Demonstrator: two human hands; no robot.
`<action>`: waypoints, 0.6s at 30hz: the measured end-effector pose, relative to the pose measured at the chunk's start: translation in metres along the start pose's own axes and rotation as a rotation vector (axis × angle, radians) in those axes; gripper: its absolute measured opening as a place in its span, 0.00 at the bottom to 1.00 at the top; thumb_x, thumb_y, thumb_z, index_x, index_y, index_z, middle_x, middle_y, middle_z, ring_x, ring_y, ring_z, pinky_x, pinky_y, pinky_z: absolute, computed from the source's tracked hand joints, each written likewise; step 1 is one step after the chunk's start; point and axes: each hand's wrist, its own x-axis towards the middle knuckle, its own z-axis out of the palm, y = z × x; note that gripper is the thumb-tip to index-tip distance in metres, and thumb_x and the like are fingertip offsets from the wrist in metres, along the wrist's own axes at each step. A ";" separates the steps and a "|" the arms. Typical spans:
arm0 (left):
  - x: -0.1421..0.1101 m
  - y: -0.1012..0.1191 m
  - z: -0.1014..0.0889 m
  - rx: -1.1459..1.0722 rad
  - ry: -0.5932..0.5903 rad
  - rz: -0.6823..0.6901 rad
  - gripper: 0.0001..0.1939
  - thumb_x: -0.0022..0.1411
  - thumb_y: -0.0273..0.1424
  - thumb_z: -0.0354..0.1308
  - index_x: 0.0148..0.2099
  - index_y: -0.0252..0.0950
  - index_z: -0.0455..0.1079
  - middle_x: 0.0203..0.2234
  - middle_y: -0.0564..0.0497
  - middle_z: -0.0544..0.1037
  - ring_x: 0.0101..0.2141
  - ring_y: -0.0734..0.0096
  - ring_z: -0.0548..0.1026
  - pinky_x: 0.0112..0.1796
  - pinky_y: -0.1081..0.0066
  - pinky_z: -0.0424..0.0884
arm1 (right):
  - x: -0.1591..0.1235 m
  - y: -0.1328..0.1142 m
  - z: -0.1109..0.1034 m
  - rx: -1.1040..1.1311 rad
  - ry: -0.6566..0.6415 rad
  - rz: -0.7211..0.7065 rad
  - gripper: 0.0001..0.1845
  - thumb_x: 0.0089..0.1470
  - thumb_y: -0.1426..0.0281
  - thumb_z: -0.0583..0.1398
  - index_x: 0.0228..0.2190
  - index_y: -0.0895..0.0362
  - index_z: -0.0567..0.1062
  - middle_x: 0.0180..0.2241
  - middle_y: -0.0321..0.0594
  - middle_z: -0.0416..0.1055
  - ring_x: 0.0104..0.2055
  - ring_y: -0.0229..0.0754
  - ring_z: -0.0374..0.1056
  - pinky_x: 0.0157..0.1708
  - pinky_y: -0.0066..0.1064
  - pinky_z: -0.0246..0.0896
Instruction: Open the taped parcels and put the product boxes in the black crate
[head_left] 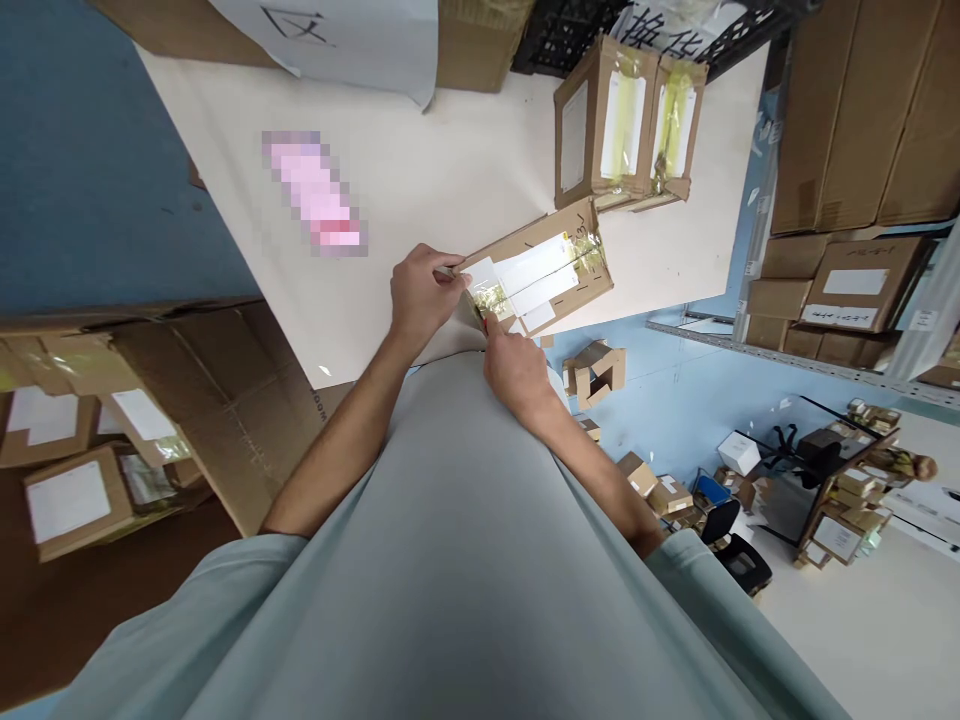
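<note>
A cardboard box [589,282] with white labels and clear tape lies at a slant on the white table [420,160], close to my body. My left hand [426,292] pinches the left end of this box between thumb and fingers. Closed at the box's near left corner, my right hand [519,368] has its index finger stretched along the taped edge. A small red thing [486,323] shows at that fingertip; most of it is hidden by the hand, and its kind is unclear.
Two taped cartons [604,125] stand behind the box, before a black crate [566,35]. A blurred pink patch [315,190] covers something on the table's left. A large open carton [225,400] with parcels is at lower left. Shelves [847,370] with boxes line the right.
</note>
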 end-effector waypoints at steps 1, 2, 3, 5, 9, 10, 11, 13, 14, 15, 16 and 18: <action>-0.001 0.000 0.000 -0.004 0.006 0.002 0.13 0.65 0.30 0.70 0.51 0.41 0.87 0.52 0.50 0.86 0.42 0.64 0.86 0.51 0.63 0.82 | 0.000 -0.001 0.001 0.010 0.006 0.006 0.42 0.75 0.82 0.49 0.84 0.62 0.52 0.54 0.62 0.86 0.57 0.58 0.85 0.54 0.44 0.80; -0.002 0.000 0.000 -0.008 0.012 0.003 0.12 0.65 0.29 0.70 0.50 0.41 0.87 0.51 0.50 0.86 0.41 0.64 0.86 0.51 0.62 0.82 | -0.001 -0.001 0.003 0.020 0.013 0.016 0.42 0.74 0.83 0.49 0.84 0.62 0.52 0.53 0.61 0.86 0.57 0.58 0.86 0.54 0.43 0.80; -0.002 0.001 0.001 -0.012 0.018 0.003 0.12 0.64 0.29 0.71 0.50 0.41 0.87 0.51 0.51 0.86 0.41 0.64 0.86 0.51 0.62 0.82 | -0.002 -0.002 0.005 0.028 0.019 0.025 0.42 0.74 0.83 0.50 0.84 0.62 0.53 0.53 0.61 0.86 0.56 0.57 0.86 0.54 0.42 0.79; -0.004 0.002 0.001 -0.016 0.029 0.003 0.11 0.64 0.30 0.71 0.49 0.42 0.87 0.50 0.51 0.86 0.41 0.64 0.85 0.51 0.62 0.82 | -0.006 -0.003 0.008 0.027 0.024 0.029 0.40 0.75 0.82 0.52 0.83 0.62 0.55 0.53 0.62 0.86 0.55 0.57 0.86 0.53 0.41 0.80; -0.007 0.006 0.000 -0.001 0.033 -0.006 0.11 0.65 0.29 0.70 0.49 0.42 0.88 0.50 0.51 0.86 0.40 0.64 0.85 0.51 0.62 0.82 | -0.009 -0.006 0.010 -0.008 0.043 0.019 0.41 0.75 0.84 0.50 0.83 0.63 0.53 0.53 0.62 0.86 0.56 0.55 0.86 0.53 0.40 0.80; -0.008 0.007 0.000 0.006 0.030 -0.010 0.11 0.65 0.29 0.70 0.49 0.42 0.88 0.50 0.51 0.86 0.40 0.65 0.85 0.51 0.62 0.82 | -0.010 -0.007 0.009 -0.015 0.047 0.015 0.41 0.75 0.84 0.49 0.84 0.63 0.53 0.54 0.62 0.86 0.56 0.55 0.86 0.54 0.40 0.80; -0.008 0.008 0.000 0.010 0.028 -0.016 0.11 0.65 0.29 0.70 0.49 0.42 0.88 0.51 0.52 0.86 0.40 0.65 0.85 0.51 0.62 0.82 | -0.011 -0.007 0.009 -0.017 0.049 0.011 0.41 0.75 0.84 0.50 0.84 0.63 0.52 0.54 0.61 0.86 0.56 0.54 0.86 0.54 0.40 0.80; -0.009 0.010 0.000 0.016 0.031 -0.023 0.12 0.65 0.29 0.70 0.50 0.42 0.88 0.51 0.52 0.86 0.40 0.65 0.85 0.51 0.63 0.82 | -0.015 -0.006 0.009 -0.013 0.046 0.007 0.41 0.75 0.83 0.51 0.84 0.63 0.53 0.53 0.61 0.86 0.54 0.54 0.86 0.53 0.39 0.80; -0.009 0.010 0.000 0.019 0.034 -0.025 0.12 0.65 0.29 0.69 0.50 0.42 0.88 0.51 0.52 0.86 0.40 0.65 0.85 0.51 0.63 0.82 | -0.017 -0.006 0.010 -0.010 0.043 0.009 0.41 0.75 0.83 0.52 0.83 0.63 0.54 0.52 0.62 0.86 0.54 0.54 0.87 0.53 0.39 0.81; -0.010 0.010 0.000 0.025 0.039 -0.025 0.12 0.65 0.29 0.69 0.50 0.42 0.88 0.51 0.52 0.86 0.40 0.65 0.85 0.51 0.63 0.82 | -0.018 -0.005 0.010 -0.009 0.041 0.008 0.41 0.75 0.83 0.52 0.83 0.63 0.54 0.52 0.62 0.86 0.54 0.54 0.87 0.52 0.38 0.81; -0.010 0.010 0.000 0.033 0.042 -0.023 0.13 0.65 0.29 0.69 0.51 0.42 0.88 0.51 0.51 0.86 0.40 0.65 0.85 0.51 0.63 0.82 | -0.018 -0.005 0.009 -0.009 0.039 0.003 0.41 0.75 0.82 0.52 0.83 0.64 0.54 0.52 0.63 0.86 0.54 0.55 0.87 0.52 0.38 0.81; -0.011 0.010 0.001 0.045 0.046 -0.016 0.13 0.66 0.30 0.68 0.51 0.42 0.88 0.51 0.50 0.85 0.40 0.64 0.84 0.52 0.61 0.82 | -0.016 -0.003 0.008 -0.011 0.033 -0.020 0.42 0.74 0.82 0.51 0.84 0.65 0.51 0.53 0.64 0.86 0.55 0.56 0.87 0.51 0.39 0.82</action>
